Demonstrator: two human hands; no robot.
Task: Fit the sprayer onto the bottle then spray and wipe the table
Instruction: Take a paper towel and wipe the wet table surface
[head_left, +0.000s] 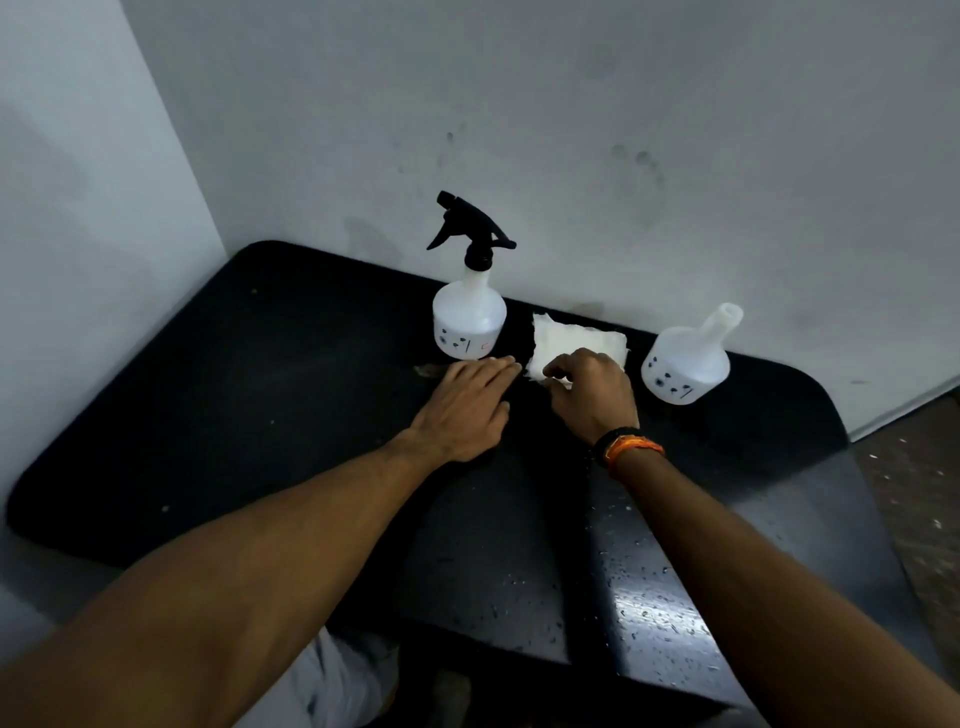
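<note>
A white bottle (469, 317) stands upright at the back of the black table (260, 395), with a black trigger sprayer (467, 228) fitted on its neck. To its right lies a white tissue cloth (571, 340). My right hand (592, 395) pinches the cloth's near edge. My left hand (467, 405) rests flat on the table just in front of the bottle, fingers together, holding nothing. A second white bottle (685, 358) with an open neck and no sprayer stands at the right.
The table sits in a corner, with white walls (571, 130) behind and to the left. Water droplets (644, 597) speckle the table's near right part. The floor (919, 493) shows past the table's right edge.
</note>
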